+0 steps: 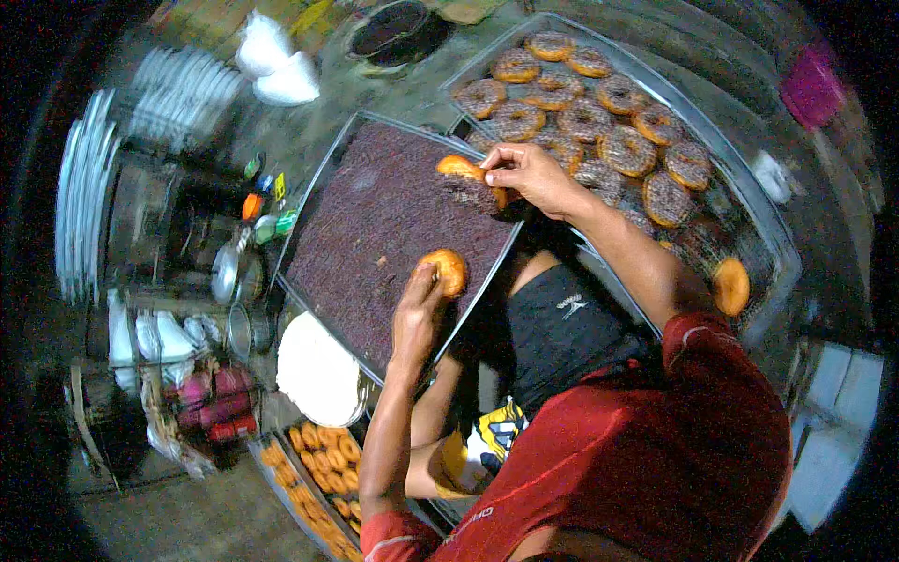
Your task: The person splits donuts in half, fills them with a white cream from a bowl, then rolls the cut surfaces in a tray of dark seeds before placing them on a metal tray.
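Note:
A metal tray [337, 232] filled with dark chocolate-like sprinkles lies before me, tilted in view. Near its front edge my left hand [416, 309] grips a plain golden doughnut [448, 272] over the sprinkles. At the tray's right corner, my right hand [528, 175] pinches another doughnut [460, 167] between thumb and fingers. That one shows bare golden dough on its upper part and dark sprinkles below. Blur hides how far the coating reaches.
A large metal tray [762, 232] on the right holds several sprinkle-topped doughnuts [627, 151] and a plain-looking one [731, 286]. A white-filled round container [319, 369] stands by the sprinkle tray's left corner. Plain doughnuts [326, 456] fill trays at lower left. Stacked metal trays [88, 204] stand far left.

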A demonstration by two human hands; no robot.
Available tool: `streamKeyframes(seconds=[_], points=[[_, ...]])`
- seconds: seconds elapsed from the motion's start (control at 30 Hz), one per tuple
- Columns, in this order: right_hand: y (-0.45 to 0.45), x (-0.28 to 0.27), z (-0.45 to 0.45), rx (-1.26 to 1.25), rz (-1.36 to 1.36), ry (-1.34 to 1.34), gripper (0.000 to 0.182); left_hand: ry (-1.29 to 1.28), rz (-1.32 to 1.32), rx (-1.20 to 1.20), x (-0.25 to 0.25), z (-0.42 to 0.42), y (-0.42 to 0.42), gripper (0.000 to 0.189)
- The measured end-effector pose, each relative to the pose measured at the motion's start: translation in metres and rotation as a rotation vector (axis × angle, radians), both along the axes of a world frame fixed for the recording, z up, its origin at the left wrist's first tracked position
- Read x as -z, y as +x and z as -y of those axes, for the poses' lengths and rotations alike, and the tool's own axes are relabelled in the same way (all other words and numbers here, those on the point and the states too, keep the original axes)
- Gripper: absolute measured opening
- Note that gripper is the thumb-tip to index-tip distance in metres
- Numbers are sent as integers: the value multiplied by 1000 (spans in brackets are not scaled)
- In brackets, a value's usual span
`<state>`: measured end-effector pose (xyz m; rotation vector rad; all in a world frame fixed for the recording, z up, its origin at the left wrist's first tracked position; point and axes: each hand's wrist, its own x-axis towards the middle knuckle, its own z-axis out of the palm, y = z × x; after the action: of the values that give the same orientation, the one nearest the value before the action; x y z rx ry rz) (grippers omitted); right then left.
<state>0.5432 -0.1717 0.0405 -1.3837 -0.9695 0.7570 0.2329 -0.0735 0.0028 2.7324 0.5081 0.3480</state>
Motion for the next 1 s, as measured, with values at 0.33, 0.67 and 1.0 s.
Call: streamKeyframes(seconds=[0.33,0.67,1.0], points=[[133,4,299,326,-401,-41,16,-143,-69,6,-12,-7,2,29],[226,126,405,750,-742,-269,24,-879,450,-301,-82,46,98,22],[84,64,297,92,-785,188,35,-1987,220,-75,-54,156,214,35]])
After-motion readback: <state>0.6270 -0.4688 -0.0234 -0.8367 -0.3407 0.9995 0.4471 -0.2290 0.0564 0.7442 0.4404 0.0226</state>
